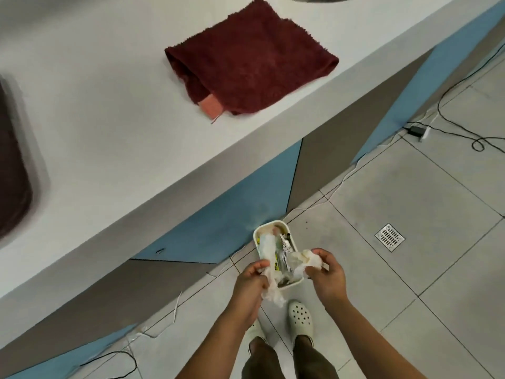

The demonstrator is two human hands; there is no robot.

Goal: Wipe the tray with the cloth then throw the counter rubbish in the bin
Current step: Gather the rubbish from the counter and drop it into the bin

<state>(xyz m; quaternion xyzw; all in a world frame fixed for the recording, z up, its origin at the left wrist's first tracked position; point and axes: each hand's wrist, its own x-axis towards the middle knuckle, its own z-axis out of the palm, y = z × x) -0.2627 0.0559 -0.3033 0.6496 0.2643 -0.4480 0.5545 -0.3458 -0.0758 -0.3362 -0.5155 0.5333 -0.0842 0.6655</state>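
Both hands hover over the small white bin (270, 228) on the floor: the left hand (250, 285) grips crumpled white tissue (273, 292), the right hand (326, 274) pinches another wad (308, 257). Folded maroon cloth (251, 60) lies near the surface's (109, 119) front edge.

Place: kitchen-like wash area.
Evidence: white worktop (114, 110) at 10 o'clock; tiled floor (437, 214) with drain grate (390, 236) at 3 o'clock.
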